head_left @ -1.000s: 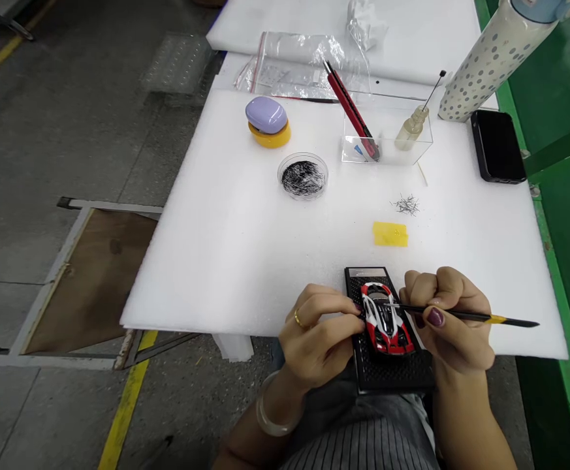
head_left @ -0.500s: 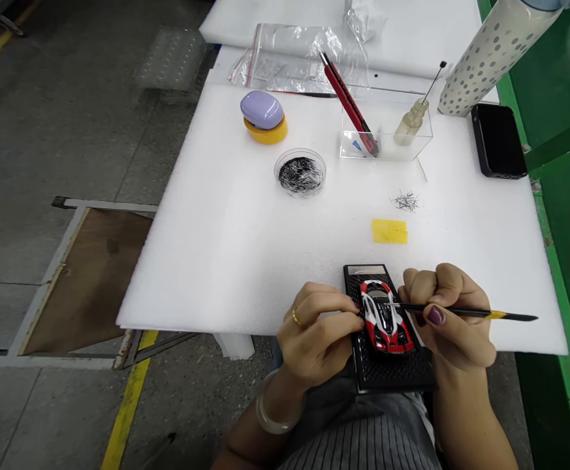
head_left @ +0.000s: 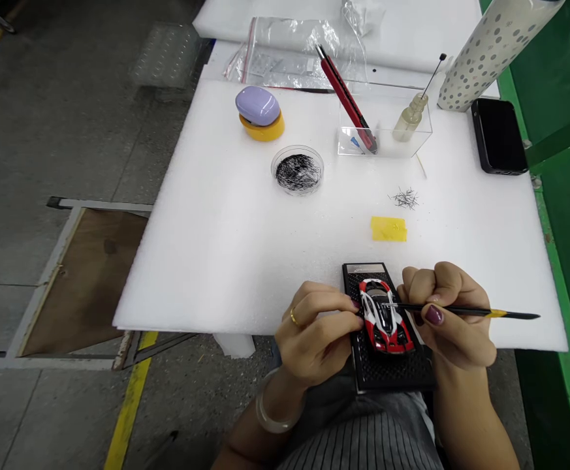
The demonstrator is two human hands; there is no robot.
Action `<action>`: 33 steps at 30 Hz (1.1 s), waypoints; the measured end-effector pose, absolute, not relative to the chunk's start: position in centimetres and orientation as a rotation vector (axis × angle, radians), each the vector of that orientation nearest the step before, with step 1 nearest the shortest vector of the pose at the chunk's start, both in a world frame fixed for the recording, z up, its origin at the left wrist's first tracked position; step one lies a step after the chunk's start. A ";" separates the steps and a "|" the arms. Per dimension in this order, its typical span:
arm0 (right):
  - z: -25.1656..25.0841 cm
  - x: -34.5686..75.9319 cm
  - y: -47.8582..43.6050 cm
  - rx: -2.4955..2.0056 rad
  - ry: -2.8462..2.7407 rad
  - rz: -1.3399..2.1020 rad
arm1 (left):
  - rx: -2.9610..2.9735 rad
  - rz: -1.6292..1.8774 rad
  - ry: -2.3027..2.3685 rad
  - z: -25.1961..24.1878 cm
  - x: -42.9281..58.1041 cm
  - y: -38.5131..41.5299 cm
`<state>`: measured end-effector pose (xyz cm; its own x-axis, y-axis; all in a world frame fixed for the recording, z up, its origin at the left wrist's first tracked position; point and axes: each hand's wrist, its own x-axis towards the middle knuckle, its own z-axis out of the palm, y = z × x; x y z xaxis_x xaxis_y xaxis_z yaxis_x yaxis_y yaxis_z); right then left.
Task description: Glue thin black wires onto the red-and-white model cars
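A small red, white and black model car [head_left: 386,320] sits on a black textured display base [head_left: 387,375] at the table's front edge. My left hand [head_left: 316,329] grips the left side of the base, its fingertips up against the car; the thumb is mostly hidden. In my right hand [head_left: 454,313], pinched between thumb and fingers, is a fine paintbrush [head_left: 471,311] with a black handle and a yellow band. Its thin silvery tip points left and lies over the car's cabin; whether it touches is too small to tell.
Beyond the car are yellow tape [head_left: 388,229], loose black slivers [head_left: 405,198] and a round dish [head_left: 298,170] of more slivers. Farther back stand a purple-and-yellow case [head_left: 260,114], a clear box [head_left: 348,142] with a red cutter [head_left: 346,98] and small bottle [head_left: 411,119], a phone-like device [head_left: 499,137] and a tumbler [head_left: 493,55].
Both hands, the brush and the car hold almost the same pose. The whole view has shifted slightly, with the table items a little higher and farther left.
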<state>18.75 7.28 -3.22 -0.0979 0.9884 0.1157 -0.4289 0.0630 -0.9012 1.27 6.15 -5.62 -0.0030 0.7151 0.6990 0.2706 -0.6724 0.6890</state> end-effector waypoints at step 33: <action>-2.9 25.3 3.4 -1.307 -1.012 0.882 | 2.285 1.567 1.171 -3.9 7.4 5.7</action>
